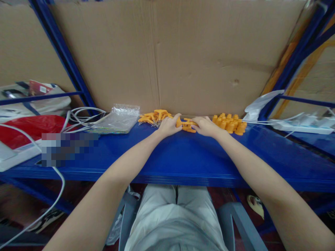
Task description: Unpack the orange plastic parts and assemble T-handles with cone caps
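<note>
My left hand [169, 126] is closed on an orange plastic piece [179, 122], which shows between thumb and forefinger. Close to it on the right, my right hand [208, 127] has its fingers curled at a few small orange plastic parts [188, 127]. Its fingertips pinch the edge of one; the exact grip is partly hidden. Left of my hands lies a pile of orange T-shaped handles [160, 113] with small metal chains. On the right, several orange cylinder-like pieces [229, 122] stand in a tight group.
A blue table [178, 160] backs onto a tall cardboard sheet [199, 62]. Clear plastic bags [123, 118], white cables [83, 115] and a red bag [34, 127] lie to the left. A white power strip [303, 126] sits at the right, near blue posts.
</note>
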Demonstrator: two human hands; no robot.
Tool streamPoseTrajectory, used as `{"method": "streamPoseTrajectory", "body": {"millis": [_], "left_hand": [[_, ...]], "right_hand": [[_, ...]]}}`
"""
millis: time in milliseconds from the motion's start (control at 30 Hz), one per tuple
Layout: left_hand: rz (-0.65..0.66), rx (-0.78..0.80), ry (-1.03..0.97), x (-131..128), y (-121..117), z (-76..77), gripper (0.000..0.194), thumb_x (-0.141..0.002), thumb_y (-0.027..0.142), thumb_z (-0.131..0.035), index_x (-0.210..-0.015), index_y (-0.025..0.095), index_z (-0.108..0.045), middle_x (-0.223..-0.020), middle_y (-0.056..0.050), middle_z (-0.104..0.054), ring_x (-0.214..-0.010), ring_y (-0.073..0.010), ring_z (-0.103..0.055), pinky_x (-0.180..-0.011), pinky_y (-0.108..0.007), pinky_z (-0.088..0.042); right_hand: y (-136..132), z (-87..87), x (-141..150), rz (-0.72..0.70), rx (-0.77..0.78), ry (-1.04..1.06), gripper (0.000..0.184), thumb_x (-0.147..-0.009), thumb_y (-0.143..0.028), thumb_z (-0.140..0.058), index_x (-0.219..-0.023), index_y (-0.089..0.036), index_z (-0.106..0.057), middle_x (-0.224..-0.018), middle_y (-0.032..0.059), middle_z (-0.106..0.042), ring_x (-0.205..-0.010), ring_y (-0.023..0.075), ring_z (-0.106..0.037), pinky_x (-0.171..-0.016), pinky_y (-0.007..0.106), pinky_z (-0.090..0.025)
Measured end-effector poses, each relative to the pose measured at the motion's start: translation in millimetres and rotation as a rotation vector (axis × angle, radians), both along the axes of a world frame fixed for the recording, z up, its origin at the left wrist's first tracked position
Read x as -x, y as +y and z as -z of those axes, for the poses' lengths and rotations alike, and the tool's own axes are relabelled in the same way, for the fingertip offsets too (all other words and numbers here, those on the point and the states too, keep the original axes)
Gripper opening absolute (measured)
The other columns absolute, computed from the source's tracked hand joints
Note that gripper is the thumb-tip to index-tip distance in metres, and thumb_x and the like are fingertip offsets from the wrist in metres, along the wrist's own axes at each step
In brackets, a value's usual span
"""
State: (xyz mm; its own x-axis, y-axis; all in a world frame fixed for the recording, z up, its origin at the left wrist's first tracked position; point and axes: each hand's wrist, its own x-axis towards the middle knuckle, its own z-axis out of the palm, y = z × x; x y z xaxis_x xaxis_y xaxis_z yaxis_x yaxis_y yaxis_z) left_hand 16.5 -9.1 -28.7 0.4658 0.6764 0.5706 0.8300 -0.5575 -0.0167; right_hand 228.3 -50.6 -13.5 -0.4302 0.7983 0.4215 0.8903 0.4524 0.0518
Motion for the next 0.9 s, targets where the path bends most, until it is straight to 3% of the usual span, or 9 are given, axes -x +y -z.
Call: {"method": "streamPoseTrajectory", "body": {"millis": [267,467,767,900], "left_hand": [[-0.025,0.077,-0.046,-5.0,-4.2,-5.0,0.063,-0.087,0.033,-0.063,-0.146,0.014,-0.05,-0.097,-0.011,-0.078,-0.095,-0.0284,-0.074,-0.087,-0.037,-0.054],[0.014,0.222,-0.205,-9.3,-2.9,-6.7,0.063,-0.085,0.031,-0.066,-0.143,0.011,-0.054,-0.09,-0.009,-0.077,-0.09,-0.025,-0.074,-0.084,-0.033,-0.055],[0.084,0.566,-0.477,-17.4,-4.8,-10.5,0.065,-0.087,0.025,-0.066,-0.146,0.008,-0.048,-0.066,-0.002,-0.069,-0.052,-0.0147,-0.066,-0.053,-0.022,-0.053],[0.104,0.737,-0.498,-17.6,-9.1,-15.5,0.053,-0.092,0.027,-0.064,-0.138,0.005,-0.054,-0.051,0.003,-0.061,-0.041,-0.0127,-0.059,-0.045,-0.02,-0.047]], "right_hand": [[-0.8,-3.4,1.5,0.062,-0.096,-0.098,0.026,-0.095,-0.022,-0.05,-0.116,-0.017,-0.064,-0.116,0.0158,-0.071,-0.109,0.0303,-0.061,-0.085,0.038,-0.035],[-5.7,-6.7,5.3,0.092,-0.246,-0.226,0.03,-0.094,-0.012,-0.044,-0.118,-0.016,-0.06,-0.112,0.0164,-0.068,-0.104,0.0301,-0.056,-0.09,0.043,-0.03],[2.1,-5.6,-1.4,0.076,-0.372,-0.301,0.038,-0.092,-0.005,-0.038,-0.118,-0.02,-0.061,-0.105,0.0128,-0.069,-0.101,0.028,-0.055,-0.102,0.05,-0.028],[1.9,-6.0,-1.1,0.073,-0.351,-0.319,0.04,-0.092,-0.004,-0.036,-0.119,-0.019,-0.061,-0.106,0.0133,-0.069,-0.103,0.0279,-0.056,-0.104,0.052,-0.027]]}}
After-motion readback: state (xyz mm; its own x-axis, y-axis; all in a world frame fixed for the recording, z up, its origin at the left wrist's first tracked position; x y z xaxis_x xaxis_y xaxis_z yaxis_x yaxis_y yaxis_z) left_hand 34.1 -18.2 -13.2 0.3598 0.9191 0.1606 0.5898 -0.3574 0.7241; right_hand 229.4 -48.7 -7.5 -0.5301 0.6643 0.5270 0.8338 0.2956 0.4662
